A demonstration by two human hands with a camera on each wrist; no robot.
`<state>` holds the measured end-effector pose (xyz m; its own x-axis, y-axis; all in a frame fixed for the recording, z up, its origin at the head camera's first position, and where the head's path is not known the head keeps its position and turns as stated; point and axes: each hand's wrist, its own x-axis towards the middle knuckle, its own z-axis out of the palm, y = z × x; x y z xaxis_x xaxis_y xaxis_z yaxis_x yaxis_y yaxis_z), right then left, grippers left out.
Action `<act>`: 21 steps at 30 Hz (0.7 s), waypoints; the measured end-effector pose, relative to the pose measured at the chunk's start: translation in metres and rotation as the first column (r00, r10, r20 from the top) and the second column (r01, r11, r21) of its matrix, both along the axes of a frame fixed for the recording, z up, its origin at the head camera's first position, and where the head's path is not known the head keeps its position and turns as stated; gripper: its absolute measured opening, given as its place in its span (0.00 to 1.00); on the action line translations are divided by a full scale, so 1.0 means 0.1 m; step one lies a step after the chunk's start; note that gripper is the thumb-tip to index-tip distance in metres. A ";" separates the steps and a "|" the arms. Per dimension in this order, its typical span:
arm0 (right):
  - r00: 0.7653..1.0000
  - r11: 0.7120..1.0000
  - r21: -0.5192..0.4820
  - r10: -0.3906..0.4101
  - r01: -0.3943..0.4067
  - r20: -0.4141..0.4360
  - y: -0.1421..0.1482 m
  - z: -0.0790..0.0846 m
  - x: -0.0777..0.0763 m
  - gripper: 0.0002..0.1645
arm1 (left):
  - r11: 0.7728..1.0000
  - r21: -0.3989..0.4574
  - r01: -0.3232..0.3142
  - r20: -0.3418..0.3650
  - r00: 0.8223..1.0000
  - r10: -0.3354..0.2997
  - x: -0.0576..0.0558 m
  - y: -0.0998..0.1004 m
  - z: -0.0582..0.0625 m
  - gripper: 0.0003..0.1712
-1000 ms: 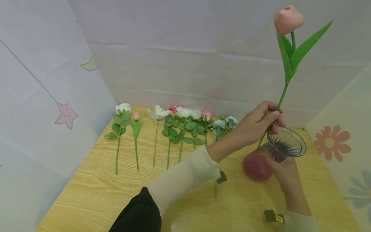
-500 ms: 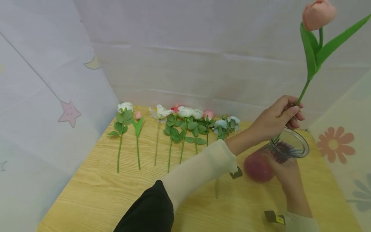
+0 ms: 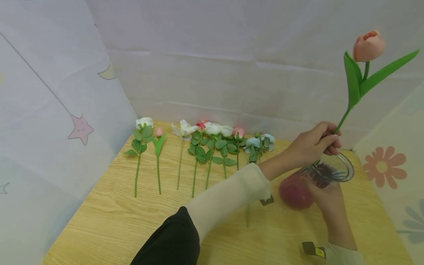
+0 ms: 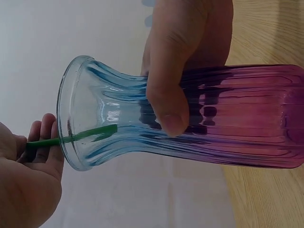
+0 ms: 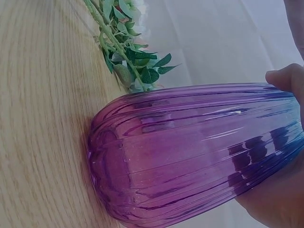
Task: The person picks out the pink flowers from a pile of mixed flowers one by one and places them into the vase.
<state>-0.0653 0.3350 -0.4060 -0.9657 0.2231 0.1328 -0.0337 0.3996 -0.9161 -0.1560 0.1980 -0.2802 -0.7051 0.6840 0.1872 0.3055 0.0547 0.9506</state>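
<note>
A pink tulip (image 3: 368, 48) with long green leaves stands high in the head view. My left hand (image 3: 313, 145) pinches its green stem (image 3: 342, 119) between thumb and fingers, just above the vase mouth. Inside the flared clear-blue neck, the stem's lower end (image 4: 102, 132) shows in the left wrist view. Round the upper body of the ribbed glass vase (image 3: 296, 193), blue at the top and purple-pink below, my right hand (image 3: 329, 197) keeps a grip. Its thumb (image 4: 168, 102) lies along the glass. The vase's base (image 5: 107, 175) is down at the wooden table.
Several artificial flowers lie in a row along the table's back: a white rose (image 3: 144, 123), a small pink tulip (image 3: 159, 132), a white lily (image 3: 184, 129), white and pink roses (image 3: 212, 128), and blue flowers (image 3: 253, 142). A pale backdrop (image 3: 198, 81) rises behind the table (image 3: 109, 221).
My left hand has moved right with the tulip, then lowered, bringing the stem down into the vase mouth. My right hand and the vase have stayed nearly in place.
</note>
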 end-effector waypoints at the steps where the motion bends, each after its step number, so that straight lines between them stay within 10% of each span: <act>1: 1.000 1.000 -0.003 0.006 -0.006 -0.002 0.00 0.01 0.00 0.36 | 1.000 -0.013 0.001 -0.005 1.000 -0.001 0.00 0.00 -0.01 0.13; 21: 1.000 1.000 0.005 -0.001 0.001 -0.004 0.01 -0.01 0.00 0.35 | 0.963 -0.270 -0.017 -0.314 0.947 -0.071 -0.08 -0.05 -0.25 0.15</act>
<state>-0.0657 0.3362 -0.4069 -0.9650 0.2233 0.1376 -0.0368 0.4043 -0.9139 -0.1637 0.1932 -0.3057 -0.6192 0.7574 0.2074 0.5941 0.2791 0.7544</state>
